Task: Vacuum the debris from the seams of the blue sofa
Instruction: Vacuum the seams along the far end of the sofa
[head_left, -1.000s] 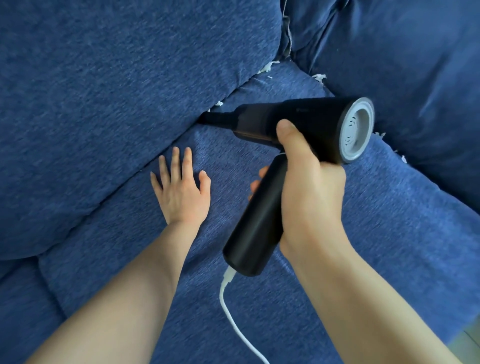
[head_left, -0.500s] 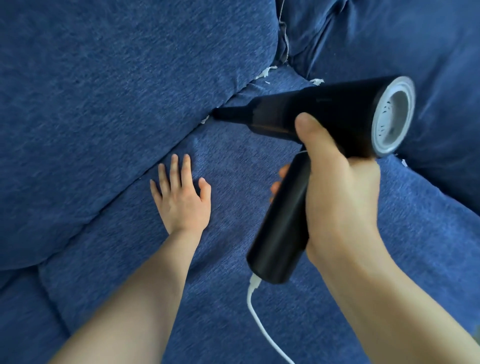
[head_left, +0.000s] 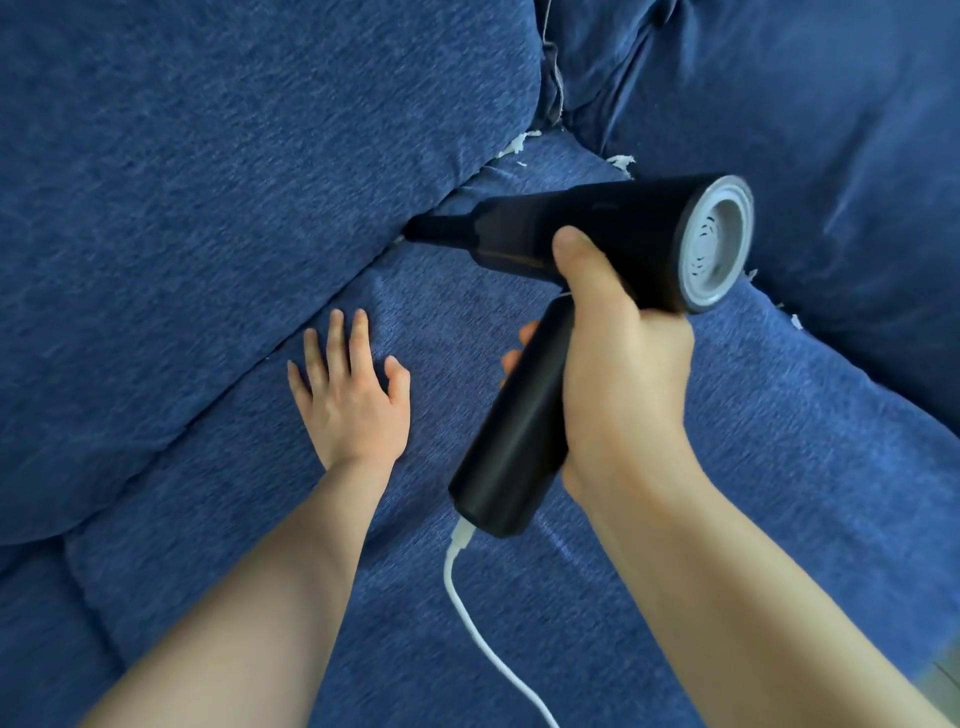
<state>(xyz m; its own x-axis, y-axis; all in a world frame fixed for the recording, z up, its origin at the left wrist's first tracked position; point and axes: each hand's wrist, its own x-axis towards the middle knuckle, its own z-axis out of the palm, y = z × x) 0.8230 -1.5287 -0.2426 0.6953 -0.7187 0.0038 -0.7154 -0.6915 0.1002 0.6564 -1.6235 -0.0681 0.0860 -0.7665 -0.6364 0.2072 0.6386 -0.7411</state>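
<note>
My right hand (head_left: 618, 364) grips the handle of a black handheld vacuum (head_left: 597, 234). Its narrow nozzle (head_left: 431, 231) is pushed into the seam between the blue back cushion (head_left: 208, 208) and the blue seat cushion (head_left: 675, 519). My left hand (head_left: 350, 395) lies flat on the seat cushion, fingers straight, just left of the vacuum. White debris scraps (head_left: 514, 145) sit in the seam further back, with more debris (head_left: 621, 162) at the corner and small debris bits (head_left: 795, 319) along the right seam.
A white power cord (head_left: 483, 639) runs from the base of the vacuum handle toward the bottom edge. A second back cushion (head_left: 805, 130) fills the upper right. Another seat cushion (head_left: 36, 649) lies at the lower left.
The vacuum's nozzle has stayed in the back seam, shifting along it, while my right hand swung the body up and back down. My left hand has stayed flat on the seat.
</note>
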